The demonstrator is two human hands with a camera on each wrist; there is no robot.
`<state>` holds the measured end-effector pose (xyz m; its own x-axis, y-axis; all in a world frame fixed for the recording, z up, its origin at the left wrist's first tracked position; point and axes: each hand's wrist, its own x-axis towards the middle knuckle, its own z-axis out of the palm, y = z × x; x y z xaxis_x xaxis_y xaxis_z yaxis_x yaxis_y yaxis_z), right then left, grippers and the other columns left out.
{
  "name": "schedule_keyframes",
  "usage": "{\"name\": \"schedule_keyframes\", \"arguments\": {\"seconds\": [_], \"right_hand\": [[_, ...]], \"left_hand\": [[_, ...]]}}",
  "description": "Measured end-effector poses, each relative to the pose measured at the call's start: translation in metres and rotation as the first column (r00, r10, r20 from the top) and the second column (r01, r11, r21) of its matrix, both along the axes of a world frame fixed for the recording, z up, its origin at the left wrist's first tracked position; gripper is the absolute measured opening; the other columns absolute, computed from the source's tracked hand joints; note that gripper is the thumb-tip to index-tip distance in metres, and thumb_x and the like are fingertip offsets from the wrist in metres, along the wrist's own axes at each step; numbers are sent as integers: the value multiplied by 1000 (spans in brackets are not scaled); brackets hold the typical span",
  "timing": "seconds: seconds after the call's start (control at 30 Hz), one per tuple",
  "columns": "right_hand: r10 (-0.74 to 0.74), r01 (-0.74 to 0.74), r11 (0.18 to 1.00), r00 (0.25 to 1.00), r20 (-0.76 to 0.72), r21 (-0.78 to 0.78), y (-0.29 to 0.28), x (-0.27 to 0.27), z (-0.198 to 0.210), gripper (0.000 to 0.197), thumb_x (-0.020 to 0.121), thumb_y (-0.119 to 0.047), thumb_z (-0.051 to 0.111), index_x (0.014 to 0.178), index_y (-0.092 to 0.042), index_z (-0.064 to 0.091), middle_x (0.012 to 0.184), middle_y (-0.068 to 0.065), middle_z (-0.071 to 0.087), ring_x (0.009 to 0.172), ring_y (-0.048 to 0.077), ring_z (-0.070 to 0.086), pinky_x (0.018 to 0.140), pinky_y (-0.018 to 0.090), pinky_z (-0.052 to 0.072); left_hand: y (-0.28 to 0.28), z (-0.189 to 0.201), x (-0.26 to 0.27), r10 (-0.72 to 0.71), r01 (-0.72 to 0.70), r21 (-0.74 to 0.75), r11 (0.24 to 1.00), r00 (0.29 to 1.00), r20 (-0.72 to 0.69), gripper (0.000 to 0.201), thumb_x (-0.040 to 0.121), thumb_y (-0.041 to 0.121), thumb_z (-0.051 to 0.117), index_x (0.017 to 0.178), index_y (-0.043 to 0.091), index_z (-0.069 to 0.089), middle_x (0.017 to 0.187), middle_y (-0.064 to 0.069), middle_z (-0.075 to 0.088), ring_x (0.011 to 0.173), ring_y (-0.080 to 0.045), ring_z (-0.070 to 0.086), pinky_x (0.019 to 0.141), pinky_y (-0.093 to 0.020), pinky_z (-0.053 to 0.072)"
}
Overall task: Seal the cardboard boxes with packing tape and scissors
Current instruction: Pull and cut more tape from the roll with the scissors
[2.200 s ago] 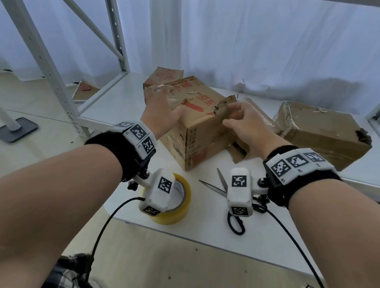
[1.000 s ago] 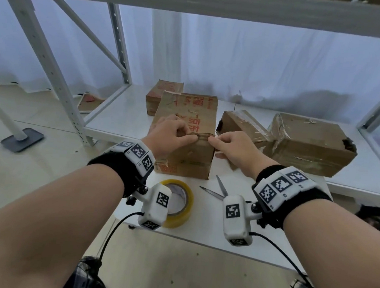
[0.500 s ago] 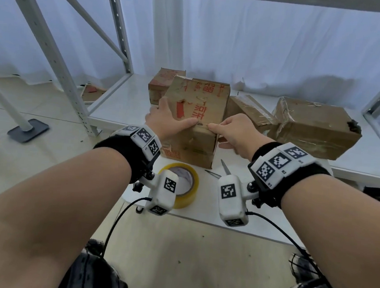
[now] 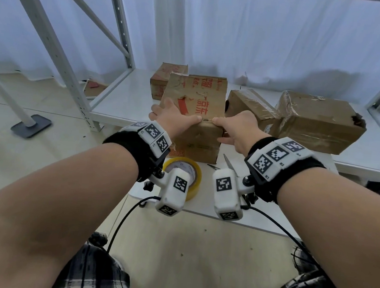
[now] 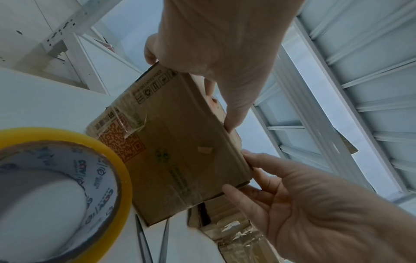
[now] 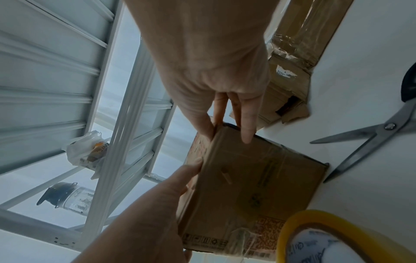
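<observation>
**Cardboard box held at its top near edge by both hands**

Cardboard box [image 4: 197,121], printed with red characters, stands at the near edge of the white shelf [image 4: 124,97], directly ahead. Left hand [image 4: 175,117] lies across its top left part with fingers spread over the flap and the thumb reaching along the near top edge. Right hand [image 4: 240,129] holds the top right corner, thumb on the near edge and fingers lying against the right side; the two thumb tips almost meet at the middle. Just nearer than the box lies the yellow tape roll [image 4: 186,173], flat on the shelf, and to its right the scissors [image 6: 369,135] with blades apart. Further right sit two taped boxes [image 4: 318,122]; a small box [image 4: 167,78] stands behind on the far left.
</observation>
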<state>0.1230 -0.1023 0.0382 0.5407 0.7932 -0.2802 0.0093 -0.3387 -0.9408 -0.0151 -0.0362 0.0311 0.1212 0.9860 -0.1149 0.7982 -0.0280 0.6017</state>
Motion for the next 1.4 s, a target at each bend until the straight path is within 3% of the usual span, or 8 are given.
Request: {"name": "schedule_keyframes", "arguments": {"seconds": [0.2, 0.33, 0.4, 0.8, 0.97, 1.17, 1.3, 1.4], "right_hand": [[43, -46, 995, 999, -30, -88, -3, 3, 5, 25, 80, -12, 77, 97, -3, 61, 103, 13, 64, 93, 27, 64, 50, 28, 56], [74, -75, 993, 997, -12, -93, -5, 4, 7, 24, 80, -12, 76, 98, -3, 62, 97, 14, 68, 80, 25, 67, 43, 25, 51], [87, -84, 991, 996, 19, -107, -6, 4, 7, 24, 80, -13, 76, 97, -4, 61, 96, 12, 67, 80, 23, 66, 42, 24, 49], [147, -136, 978, 987, 63, -159, -12, 1, 7, 29, 83, -13, 73, 106, -4, 57, 86, 10, 61, 68, 18, 61, 36, 19, 45], [174, -150, 973, 976, 132, -174, -10, 2, 5, 37, 83, -20, 74, 111, -3, 57, 97, 13, 63, 75, 21, 63, 52, 26, 51], [245, -221, 968, 931, 269, -116, -15, 5, 2, 24, 88, -30, 68, 79, -12, 54, 82, 7, 61, 69, 17, 61, 64, 27, 57], [299, -283, 954, 915, 270, -97, -19, 8, 4, 25, 89, -31, 68, 84, -18, 46, 88, 7, 60, 69, 17, 60, 36, 14, 41], [288, -274, 958, 922, 259, -90, -18, 11, 5, 26, 90, -28, 66, 101, -15, 46, 100, 11, 60, 71, 17, 60, 32, 12, 35]], "left_hand": [[-3, 0, -1, -68, 67, 30, 997, 997, 30, 57, 77, 56, 68, 117, 25, 44, 122, -9, 34, 124, -30, 32, 101, -39, 34], [-5, 2, -3, -206, 205, 89, 975, 979, 3, 18, 79, 52, 66, 92, 45, 56, 146, -4, 30, 138, -32, 20, 112, -60, 16], [-6, 3, -4, -238, 236, 96, 967, 971, 7, 9, 81, 49, 66, 84, 47, 57, 146, 1, 30, 138, -29, 19, 112, -59, 17], [-9, 6, -7, -216, 208, 100, 973, 974, 67, 15, 81, 36, 70, 72, 38, 58, 116, 7, 28, 128, -22, 22, 112, -48, 23], [-9, 4, -9, -237, 230, 106, 967, 970, 55, 14, 81, 39, 69, 74, 39, 57, 121, 6, 30, 127, -22, 22, 112, -49, 24], [-6, -1, -17, -330, 322, 98, 942, 940, 85, 17, 78, 49, 69, 82, 43, 54, 118, 9, 31, 112, -13, 24, 110, -51, 30], [-8, 0, -17, -331, 325, 108, 940, 943, 40, 14, 82, 47, 67, 90, 45, 57, 122, 8, 30, 121, -18, 24, 112, -52, 26], [-9, 3, -16, -363, 357, 112, 928, 931, 41, 17, 84, 45, 66, 84, 59, 56, 131, 6, 27, 132, -21, 23, 113, -52, 25]]}}
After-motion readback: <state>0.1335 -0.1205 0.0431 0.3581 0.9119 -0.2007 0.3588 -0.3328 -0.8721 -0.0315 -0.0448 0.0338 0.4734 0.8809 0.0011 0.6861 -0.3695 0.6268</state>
